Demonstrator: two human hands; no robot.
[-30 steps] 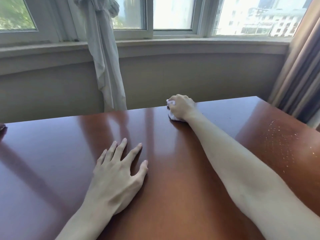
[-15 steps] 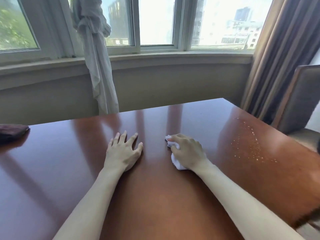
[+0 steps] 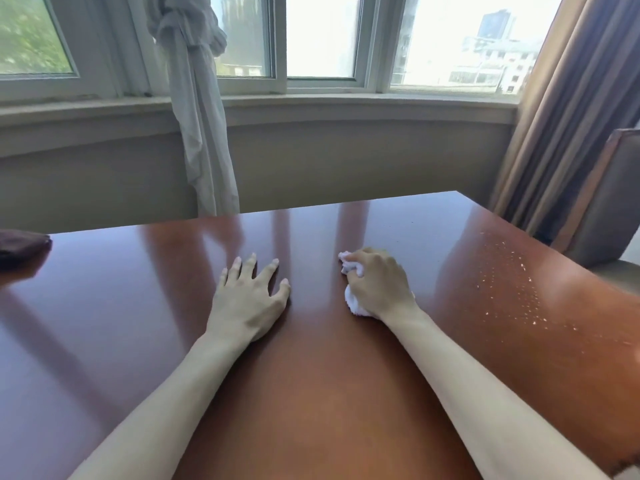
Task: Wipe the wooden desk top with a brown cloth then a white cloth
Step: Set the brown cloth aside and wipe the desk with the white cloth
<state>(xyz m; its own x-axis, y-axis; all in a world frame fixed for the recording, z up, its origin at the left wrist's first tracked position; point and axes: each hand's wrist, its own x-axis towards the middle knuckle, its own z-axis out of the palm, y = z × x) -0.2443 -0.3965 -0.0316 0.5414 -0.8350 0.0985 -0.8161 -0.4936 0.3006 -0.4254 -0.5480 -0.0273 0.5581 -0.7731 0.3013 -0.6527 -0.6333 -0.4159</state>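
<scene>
Right hand (image 3: 379, 284): fingers curled round the bunched white cloth (image 3: 353, 299), pressing it on the wooden desk top (image 3: 311, 393).
Left hand (image 3: 247, 299): flat on the desk, fingers spread, holding nothing.
Brown cloth (image 3: 20, 245): at the far left edge.
Specks (image 3: 512, 289): scattered right of the white cloth.

White cloth (image 3: 353, 301), reddish-brown desk (image 3: 138, 306)

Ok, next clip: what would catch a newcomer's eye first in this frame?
Probably the right hand gripping a crumpled white cloth at the middle of the glossy wooden desk top, with the left hand resting flat beside it. Next, the bright specks scattered near the desk's right edge, and the brown cloth lying at the far left.
</scene>
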